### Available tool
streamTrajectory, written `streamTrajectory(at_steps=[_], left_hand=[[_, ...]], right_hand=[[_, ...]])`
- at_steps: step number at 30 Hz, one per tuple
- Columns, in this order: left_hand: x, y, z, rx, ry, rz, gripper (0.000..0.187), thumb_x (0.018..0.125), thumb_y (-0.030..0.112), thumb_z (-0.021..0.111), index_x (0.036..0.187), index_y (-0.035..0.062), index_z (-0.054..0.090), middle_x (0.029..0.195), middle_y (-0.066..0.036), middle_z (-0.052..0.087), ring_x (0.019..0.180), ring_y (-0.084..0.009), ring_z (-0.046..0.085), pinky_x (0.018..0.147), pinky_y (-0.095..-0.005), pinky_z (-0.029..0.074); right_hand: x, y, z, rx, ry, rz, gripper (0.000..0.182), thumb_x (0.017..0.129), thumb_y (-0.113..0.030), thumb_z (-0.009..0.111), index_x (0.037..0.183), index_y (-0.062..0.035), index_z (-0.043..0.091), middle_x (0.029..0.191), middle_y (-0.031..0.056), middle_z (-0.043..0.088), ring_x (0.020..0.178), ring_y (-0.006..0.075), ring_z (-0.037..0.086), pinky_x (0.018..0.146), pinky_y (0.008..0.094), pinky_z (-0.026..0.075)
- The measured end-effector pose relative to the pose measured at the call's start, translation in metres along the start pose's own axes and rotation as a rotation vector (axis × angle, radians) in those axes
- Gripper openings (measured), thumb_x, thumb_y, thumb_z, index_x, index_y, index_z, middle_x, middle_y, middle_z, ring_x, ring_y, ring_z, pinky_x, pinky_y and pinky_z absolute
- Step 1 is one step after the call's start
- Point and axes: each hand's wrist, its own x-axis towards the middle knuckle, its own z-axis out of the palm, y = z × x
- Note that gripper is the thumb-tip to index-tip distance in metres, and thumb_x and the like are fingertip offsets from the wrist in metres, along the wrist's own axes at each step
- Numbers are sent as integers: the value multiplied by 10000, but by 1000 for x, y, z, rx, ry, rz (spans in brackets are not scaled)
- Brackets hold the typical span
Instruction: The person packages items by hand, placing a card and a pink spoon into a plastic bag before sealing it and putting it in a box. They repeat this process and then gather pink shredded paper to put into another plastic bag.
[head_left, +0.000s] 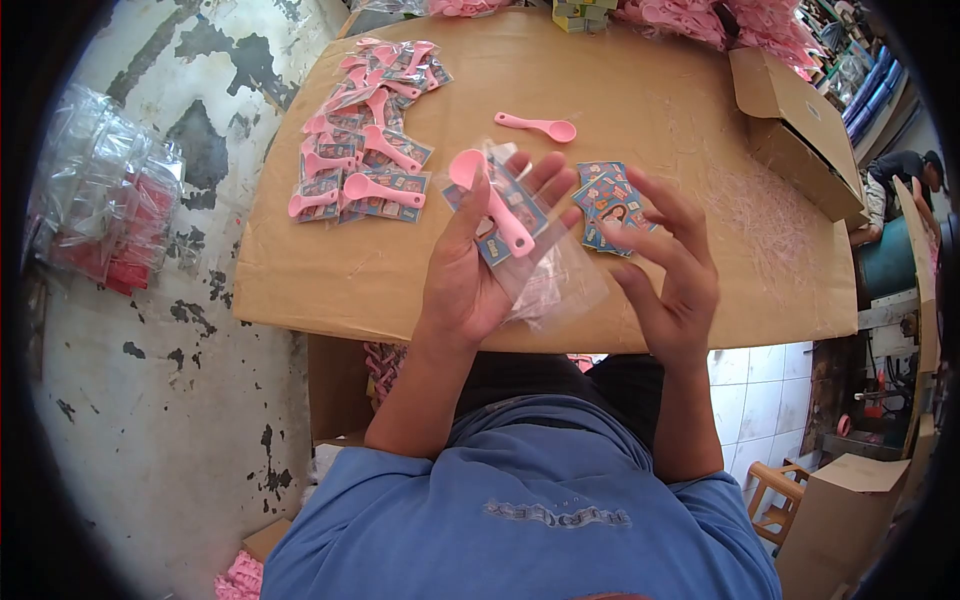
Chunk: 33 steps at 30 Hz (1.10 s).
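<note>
My left hand (462, 285) holds a clear plastic bag, thumb on top, with a pink spoon (507, 222) and a blue printed card (493, 249) in it. My right hand (680, 275) is open, fingers spread and bent, with nothing in it, just right of a small pile of printed cards (604, 192). Behind the left hand a loose pink spoon (537, 127) lies on the table. Clear plastic bags (545, 290) lie below the held bag, partly hidden by it. Left of my hands is a heap of bagged pink spoons with cards (385, 190).
A brown-covered table (680, 110) spans the front. An open cardboard box (795, 125) stands at its right edge, beside a scatter of thin plastic strands (765, 215). Pink bundles (690, 20) lie at the back. Plastic packs (115, 190) are at the left wall. Another person (895, 185) bends at far right.
</note>
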Motion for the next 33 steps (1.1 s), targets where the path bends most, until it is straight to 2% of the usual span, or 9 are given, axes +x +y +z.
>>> streamTrajectory(at_steps=[3,9,15,17,21,22,28,31,33], left_hand=[[-6,-4,12,-3,-78,-114,524,1111,347,486,1501,6,404,1534,-233,476,1458,-336,456,1215,-508,395],[-12,-18,14,128,-120,-251,654,1121,388,403,1585,-54,272,1587,-284,396,1476,-366,430,1214,-487,383],[-16,-16,5,260,-49,-146,656,1112,425,445,1573,-26,326,1545,-249,469,1418,-323,503,1190,-459,405],[-17,-13,7,415,-2,-24,642,1106,438,479,1556,-11,383,1524,-217,515,1387,-292,538,1185,-440,401],[-21,-5,13,744,-204,-37,596,1063,230,620,1551,-22,390,1465,-195,579,1305,-212,600,1081,-365,499],[-21,-9,18,795,-128,-15,561,1029,168,658,1507,-43,454,1376,-228,648,1232,-216,653,1039,-347,532],[-23,-18,12,873,-49,47,449,1027,115,663,1437,-31,551,1168,-203,753,1016,-178,740,851,-285,592],[-25,-16,14,992,-58,63,492,1021,87,668,1484,1,527,1116,-180,768,1008,-150,730,841,-264,578],[-27,-19,16,1004,-81,68,534,1015,53,665,1521,20,498,1079,-161,775,995,-129,720,836,-257,569]], right_hand=[[8,2,11,-255,-68,-69,371,847,-120,755,1205,-213,788,1508,146,569,1406,381,485,1153,481,406],[12,-3,16,-171,-156,-179,411,809,-98,751,1171,-284,808,1546,97,545,1487,387,400,1184,503,386],[12,2,2,237,-137,-36,317,828,-40,783,1134,-121,805,1197,126,734,1195,325,654,1020,451,503],[5,7,4,308,-49,44,411,877,-22,788,1278,-32,696,1015,100,744,932,203,682,891,352,521],[-4,-8,8,433,-29,404,652,895,-44,804,1477,-28,511,953,63,728,822,96,629,796,260,510],[-6,-7,10,466,-47,436,712,896,-52,810,1517,-29,463,937,54,723,799,75,615,772,241,505],[-14,-10,9,442,34,588,622,891,-32,799,1444,-22,514,970,62,710,801,94,615,729,247,498],[-9,2,5,-161,236,104,501,885,-42,797,1342,-36,593,1080,96,696,883,150,626,750,278,501],[0,-1,1,-281,234,-1,347,856,-65,797,1188,-77,698,1187,107,666,1032,244,610,816,355,506]])
